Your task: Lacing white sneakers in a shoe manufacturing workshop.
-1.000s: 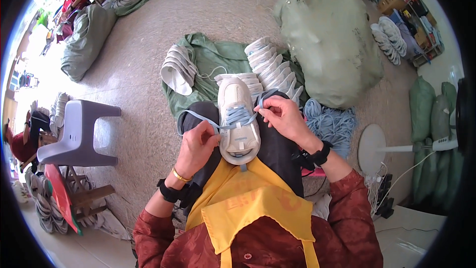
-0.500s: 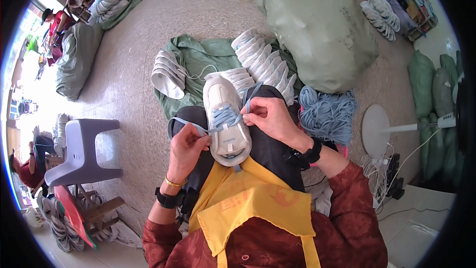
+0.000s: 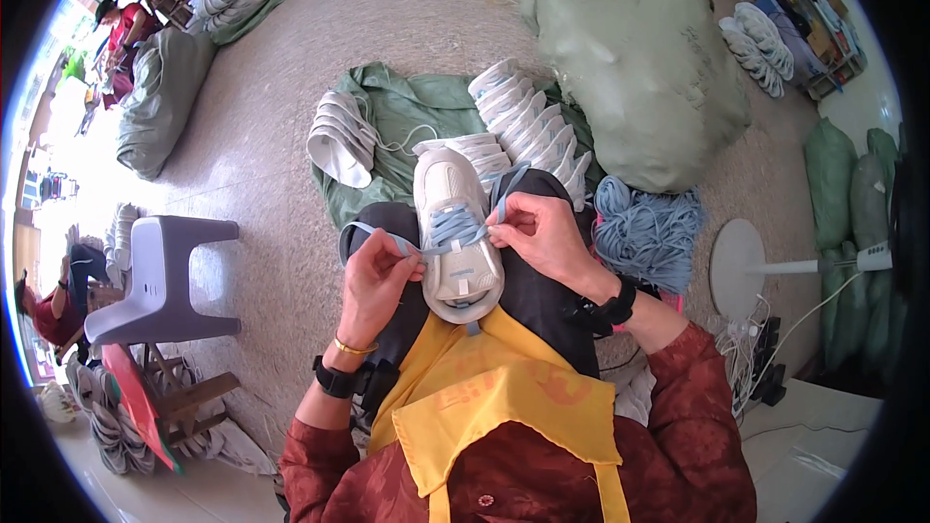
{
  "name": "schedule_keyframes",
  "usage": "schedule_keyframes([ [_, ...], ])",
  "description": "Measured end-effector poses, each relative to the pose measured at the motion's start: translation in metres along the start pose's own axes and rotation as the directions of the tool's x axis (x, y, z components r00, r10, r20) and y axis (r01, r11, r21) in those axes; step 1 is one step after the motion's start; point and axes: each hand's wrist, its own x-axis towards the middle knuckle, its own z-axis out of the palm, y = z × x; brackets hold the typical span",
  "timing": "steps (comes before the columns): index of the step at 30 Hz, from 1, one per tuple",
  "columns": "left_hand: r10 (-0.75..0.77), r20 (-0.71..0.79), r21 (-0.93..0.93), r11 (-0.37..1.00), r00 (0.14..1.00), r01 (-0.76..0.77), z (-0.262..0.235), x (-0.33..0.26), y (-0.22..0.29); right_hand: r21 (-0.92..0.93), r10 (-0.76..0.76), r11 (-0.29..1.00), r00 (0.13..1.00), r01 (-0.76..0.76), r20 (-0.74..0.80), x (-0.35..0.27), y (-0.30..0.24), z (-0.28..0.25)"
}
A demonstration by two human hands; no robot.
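A white sneaker (image 3: pixel 451 186) rests between my knees, its toe pointing away from me. Light blue laces (image 3: pixel 455 226) cross over its tongue. On the shoe's left side my left hand (image 3: pixel 378 281) pinches one lace end, which loops out over my left knee. My right hand (image 3: pixel 544 240) grips the other lace close to the eyelets on the right, and its free end curves up over my right knee. Both hands are closed, fingertips near the upper eyelets. A yellow apron (image 3: pixel 494 387) covers my lap below the heel.
Stacked white shoe uppers (image 3: pixel 528 121) lie on a green cloth (image 3: pixel 407 102) ahead. A bundle of blue laces (image 3: pixel 649 232) sits right, beneath a big green sack (image 3: pixel 639 77). A grey plastic chair (image 3: pixel 165 276) stands left, a white fan (image 3: pixel 738 266) right. Other people sit far left.
The view has shifted slightly, so the scene sits a little further right. Both hands keep their hold on the laces, with only slight movement at the fingers.
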Motion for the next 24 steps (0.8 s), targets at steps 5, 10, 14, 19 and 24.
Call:
schedule_keyframes([
  [5,0.013,-0.027,-0.013,1.0,1.0,-0.014,0.003,0.002,-0.004,0.086,-0.025,0.996,0.999,0.029,-0.045,0.001,0.006,0.004],
  [10,0.024,-0.047,-0.054,0.998,0.999,-0.027,0.004,0.004,-0.008,-0.092,-0.041,0.995,0.999,0.04,-0.017,0.001,-0.001,0.005],
  [14,0.024,-0.031,-0.073,0.997,0.999,-0.026,0.004,0.005,-0.009,-0.063,-0.056,0.997,0.998,0.054,-0.026,0.003,0.003,0.005],
  [19,0.056,-0.032,-0.105,0.993,0.998,-0.059,0.009,0.008,-0.015,-0.052,-0.03,0.998,0.999,0.028,-0.039,0.004,0.003,0.007],
  [24,0.098,-0.071,0.023,0.995,0.993,-0.097,0.012,0.01,-0.017,-0.055,-0.033,0.998,0.998,0.03,-0.056,0.003,0.006,0.007],
])
